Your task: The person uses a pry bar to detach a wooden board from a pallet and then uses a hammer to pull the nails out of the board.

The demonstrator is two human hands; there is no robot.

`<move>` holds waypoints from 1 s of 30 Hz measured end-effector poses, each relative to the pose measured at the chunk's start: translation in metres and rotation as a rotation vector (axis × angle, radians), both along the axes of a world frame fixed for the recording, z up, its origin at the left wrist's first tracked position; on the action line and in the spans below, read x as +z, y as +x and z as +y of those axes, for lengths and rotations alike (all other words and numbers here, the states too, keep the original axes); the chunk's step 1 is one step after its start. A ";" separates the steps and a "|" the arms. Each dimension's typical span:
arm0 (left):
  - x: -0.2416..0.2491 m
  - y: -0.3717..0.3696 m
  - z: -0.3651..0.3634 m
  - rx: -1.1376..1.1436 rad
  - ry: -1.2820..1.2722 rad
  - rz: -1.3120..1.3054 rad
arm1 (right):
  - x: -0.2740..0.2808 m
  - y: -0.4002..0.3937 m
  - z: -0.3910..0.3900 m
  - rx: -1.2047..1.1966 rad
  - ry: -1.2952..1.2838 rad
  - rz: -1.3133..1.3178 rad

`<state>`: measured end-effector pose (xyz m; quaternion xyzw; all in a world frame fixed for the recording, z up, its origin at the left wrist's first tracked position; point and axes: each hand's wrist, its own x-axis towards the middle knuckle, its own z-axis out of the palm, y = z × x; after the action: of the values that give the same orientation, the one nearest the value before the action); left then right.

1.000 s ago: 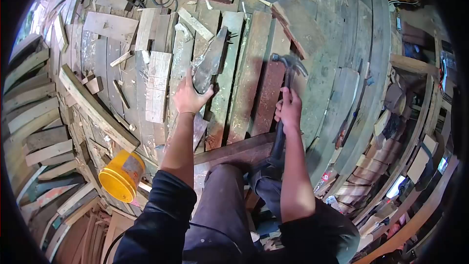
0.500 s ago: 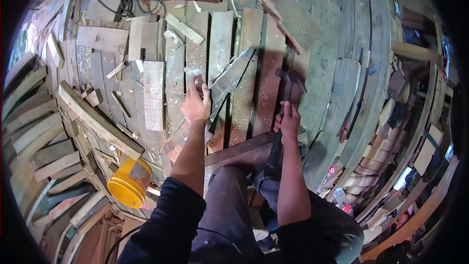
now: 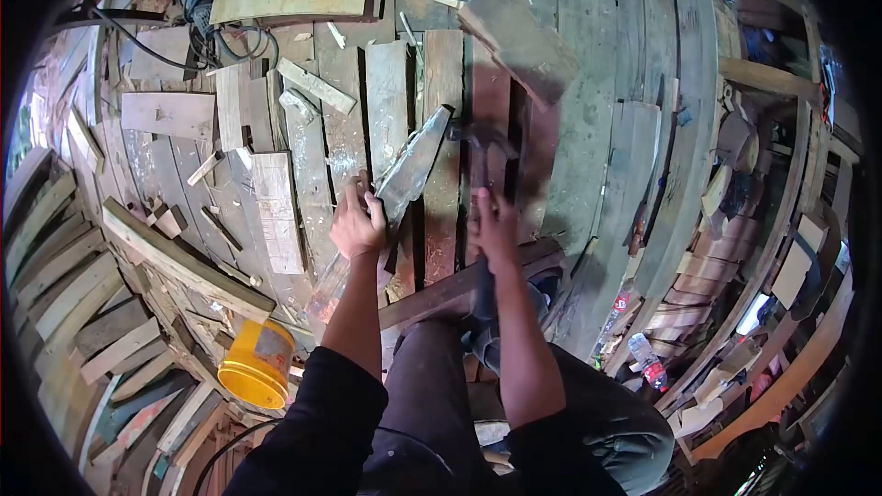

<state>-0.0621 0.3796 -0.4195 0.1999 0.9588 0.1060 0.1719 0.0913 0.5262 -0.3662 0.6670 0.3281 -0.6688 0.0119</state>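
Note:
My right hand [image 3: 494, 230] is wrapped round the handle of a claw hammer [image 3: 481, 140], its dark head pointing away from me above the slats. My left hand [image 3: 356, 223] is closed, with bent fingers and the thumb along a narrow, worn wooden board [image 3: 411, 168]. This board lies slantwise across the slats, its tapered end near the hammer head. Part of it is hidden under my left hand and forearm; the fingertips show poorly. Beneath are spaced wooden slats [image 3: 443, 64], and a thick beam [image 3: 427, 301] crosses just before my knees.
A yellow bucket [image 3: 255, 363] stands at lower left, near a long curved timber [image 3: 184, 257]. Stacked wood pieces [image 3: 124, 349] line the left side. A loose brown board [image 3: 524, 46] lies ahead; a plastic bottle [image 3: 648, 360] is at right. Cables [image 3: 152, 50] run at upper left.
The hammer has swung left and is closer to the slanted board's far end. My left hand has shifted slightly towards me along the board. The whole view has shifted a little.

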 end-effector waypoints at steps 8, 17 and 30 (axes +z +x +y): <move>-0.001 0.000 -0.004 0.010 -0.028 -0.032 | -0.024 0.058 0.032 -0.397 0.217 -0.151; -0.001 -0.002 -0.004 -0.011 -0.026 -0.027 | -0.013 0.038 0.011 0.146 -0.084 -0.008; 0.002 -0.006 -0.001 0.034 -0.069 -0.075 | -0.013 0.003 -0.018 -0.028 0.002 0.015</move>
<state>-0.0678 0.3782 -0.4180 0.1736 0.9580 0.0830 0.2126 0.0943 0.5079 -0.3789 0.6664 0.3194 -0.6737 -0.0008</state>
